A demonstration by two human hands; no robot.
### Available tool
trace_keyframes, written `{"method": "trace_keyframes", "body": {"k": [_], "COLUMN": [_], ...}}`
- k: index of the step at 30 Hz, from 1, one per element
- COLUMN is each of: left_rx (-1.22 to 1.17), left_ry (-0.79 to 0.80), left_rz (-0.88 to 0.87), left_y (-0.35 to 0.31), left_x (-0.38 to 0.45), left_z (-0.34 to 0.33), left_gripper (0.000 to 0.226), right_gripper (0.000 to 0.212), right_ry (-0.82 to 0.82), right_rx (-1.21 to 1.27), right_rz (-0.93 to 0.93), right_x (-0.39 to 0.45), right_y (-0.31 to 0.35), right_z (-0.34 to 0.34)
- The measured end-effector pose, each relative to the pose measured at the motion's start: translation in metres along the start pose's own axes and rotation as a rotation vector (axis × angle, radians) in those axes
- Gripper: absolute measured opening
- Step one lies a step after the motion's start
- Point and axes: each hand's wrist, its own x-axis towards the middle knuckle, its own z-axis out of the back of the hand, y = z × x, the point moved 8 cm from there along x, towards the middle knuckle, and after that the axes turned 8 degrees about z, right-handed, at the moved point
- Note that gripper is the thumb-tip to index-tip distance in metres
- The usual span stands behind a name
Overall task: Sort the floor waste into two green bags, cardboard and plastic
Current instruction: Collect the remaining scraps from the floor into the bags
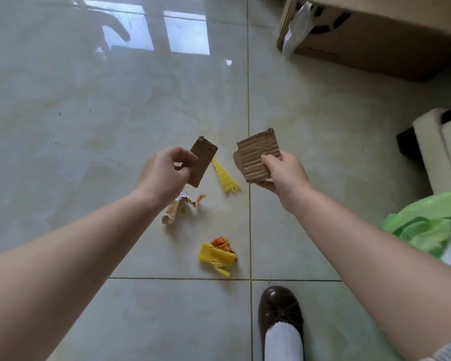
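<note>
My left hand (164,175) pinches a narrow brown cardboard piece (203,158) above the floor. My right hand (284,175) grips a wider corrugated cardboard piece (258,155), thumb on top. Below them on the tiles lie a bundle of yellow plastic strips (225,177), a crumpled tan paper scrap (181,208) with a bit of foil, and a crumpled yellow and orange plastic wrapper (218,252). A green bag (425,225) lies at the right edge, partly cut off by the frame.
A large cardboard box (375,35) with a white plastic strip stands at the top right. A cream padded piece of furniture (438,149) sits at the right. My brown shoe (280,308) with a white sock stands at the bottom.
</note>
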Motion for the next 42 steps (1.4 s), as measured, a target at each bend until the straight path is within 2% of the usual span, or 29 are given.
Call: {"method": "trace_keyframes", "body": {"k": [3, 7, 13, 15, 18, 22, 27, 33, 34, 38, 40, 42], "left_rx": [-0.089, -0.125, -0.132, -0.106, -0.082, -0.168, -0.195, -0.297, -0.334, -0.392, -0.426, -0.442], "left_ry": [-0.003, 0.015, 0.044, 0.09, 0.246, 0.513, 0.765, 0.857, 0.878, 1.021, 1.024, 1.014], "left_rz": [-0.077, -0.253, -0.666, -0.772, -0.823, -0.695, -0.427, -0.204, -0.13, 0.134, 0.209, 0.26], "left_y": [-0.047, -0.121, -0.223, -0.245, -0.267, -0.282, -0.284, -0.273, -0.268, -0.261, -0.261, -0.26], "left_x": [-0.041, -0.115, -0.245, -0.279, -0.318, -0.342, -0.342, -0.323, -0.317, -0.309, -0.305, -0.303], "left_z": [0.003, -0.007, -0.041, -0.059, -0.092, -0.134, -0.186, -0.211, -0.215, -0.234, -0.243, -0.25], "left_gripper": [0.033, 0.043, 0.043, 0.046, 0.043, 0.042, 0.062, 0.069, 0.066, 0.03, 0.034, 0.036], "right_gripper": [0.024, 0.029, 0.025, 0.027, 0.025, 0.025, 0.024, 0.024, 0.024, 0.021, 0.032, 0.03], "right_ry": [-0.098, -0.2, -0.37, -0.387, -0.43, -0.518, -0.537, -0.478, -0.469, -0.48, -0.49, -0.476], "right_rx": [0.126, 0.157, 0.144, 0.161, 0.148, 0.08, -0.035, -0.202, -0.239, -0.53, -0.712, -0.853], "right_rz": [0.057, 0.21, 0.419, 0.493, 0.532, 0.486, 0.375, 0.225, 0.226, 0.235, 0.241, 0.214], "right_x": [-0.051, -0.133, -0.236, -0.268, -0.304, -0.325, -0.312, -0.264, -0.258, -0.247, -0.243, -0.238], "right_y": [0.035, 0.083, 0.133, 0.145, 0.147, 0.137, 0.114, 0.075, 0.074, 0.074, 0.075, 0.072], "right_z": [0.029, 0.07, 0.142, 0.167, 0.205, 0.25, 0.279, 0.285, 0.285, 0.29, 0.292, 0.295]}}
